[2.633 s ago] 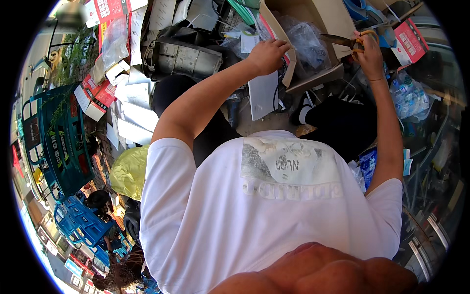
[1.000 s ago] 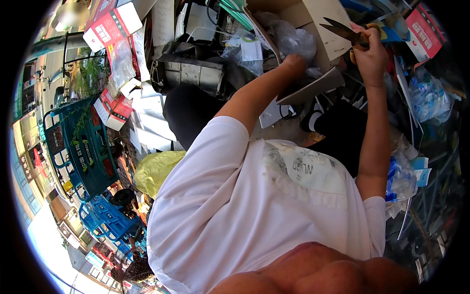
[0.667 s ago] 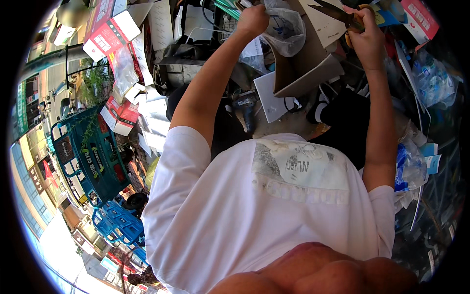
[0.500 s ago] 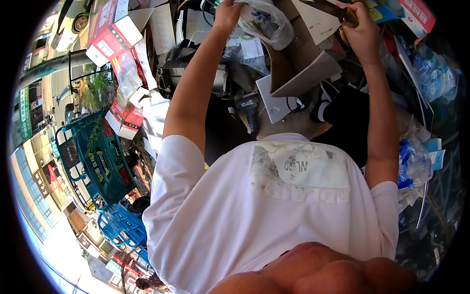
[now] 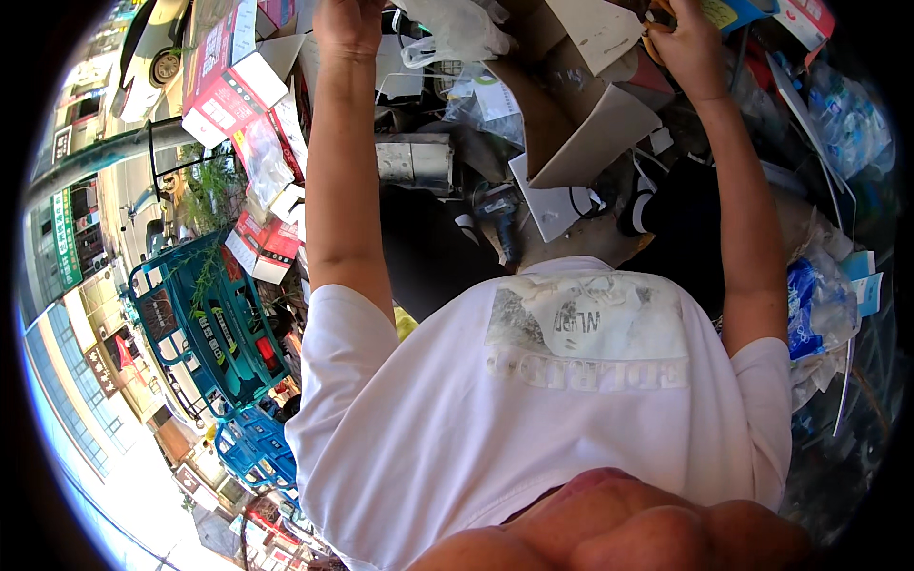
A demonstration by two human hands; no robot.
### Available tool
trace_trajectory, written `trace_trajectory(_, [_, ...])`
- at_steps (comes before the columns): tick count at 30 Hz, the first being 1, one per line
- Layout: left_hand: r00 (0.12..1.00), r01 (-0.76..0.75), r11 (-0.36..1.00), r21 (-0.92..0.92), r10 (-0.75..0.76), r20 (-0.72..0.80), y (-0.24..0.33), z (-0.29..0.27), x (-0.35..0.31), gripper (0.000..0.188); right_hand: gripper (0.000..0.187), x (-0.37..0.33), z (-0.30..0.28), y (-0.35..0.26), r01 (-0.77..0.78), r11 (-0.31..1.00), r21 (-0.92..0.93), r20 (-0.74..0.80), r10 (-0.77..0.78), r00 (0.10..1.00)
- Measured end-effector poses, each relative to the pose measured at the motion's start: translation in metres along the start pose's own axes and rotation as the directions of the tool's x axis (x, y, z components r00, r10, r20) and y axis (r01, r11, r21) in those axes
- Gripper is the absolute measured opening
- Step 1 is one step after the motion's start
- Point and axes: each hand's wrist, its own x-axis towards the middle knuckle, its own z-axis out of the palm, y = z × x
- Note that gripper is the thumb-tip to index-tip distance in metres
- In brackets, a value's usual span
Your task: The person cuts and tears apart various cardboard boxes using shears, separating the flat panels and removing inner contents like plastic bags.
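Note:
My left hand (image 5: pixel 347 27) is at the top edge, its fingers cut off by the frame, so what it holds, if anything, is hidden. To its right lies a crumpled clear plastic bag (image 5: pixel 462 33), apart from the visible part of the hand. My right hand (image 5: pixel 690 52) is closed around the orange loops of what look like scissors (image 5: pixel 653 46) at the upper right. Between the hands, an open brown cardboard box (image 5: pixel 595 143) sits tilted with its flaps spread. One pale flap (image 5: pixel 595 36) reaches toward the right hand.
Below the box lie a white panel (image 5: pixel 545 205) and a dark power drill (image 5: pixel 502 214). Red-and-white cartons (image 5: pixel 228 100) are piled at the left. Plastic bags (image 5: pixel 847 124) with bottles crowd the right. Beyond the left side stand a teal cart (image 5: pixel 209 319) and a parked car (image 5: pixel 157 48).
My left hand has moved left and away from the plastic bag, which now lies lower and further left. My right hand has shifted slightly up and left, still gripping the scissors.

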Motion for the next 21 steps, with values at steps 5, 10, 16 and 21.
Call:
trace_trajectory(5, [0.952, -0.110, 0.989, -0.096, 0.132, 0.275, 0.078, -0.012, 0.028, 0.012, 0.021, 0.003, -0.004, -0.012, -0.302, 0.938, 0.170, 0.152, 0.278, 0.949])
trace_trajectory(10, [0.926, -0.232, 0.971, -0.059, 0.239, 0.293, 0.124, -0.004, 0.023, 0.023, 0.019, 0.001, 0.000, 0.001, 0.012, 0.999, 0.031, -0.014, -0.012, 1.000])
trace_trajectory(16, [0.965, -0.221, 0.975, -0.002, 0.219, 0.145, 0.109, -0.016, 0.010, 0.034, 0.019, 0.000, -0.002, -0.004, -0.114, 0.993, 0.026, 0.060, 0.113, 0.992])
trace_trajectory(21, [0.939, -0.201, 0.979, 0.016, 0.188, 0.289, 0.103, -0.177, 0.040, 0.024, 0.020, 0.003, 0.016, -0.003, 0.084, 0.996, 0.041, -0.050, -0.082, 0.995])
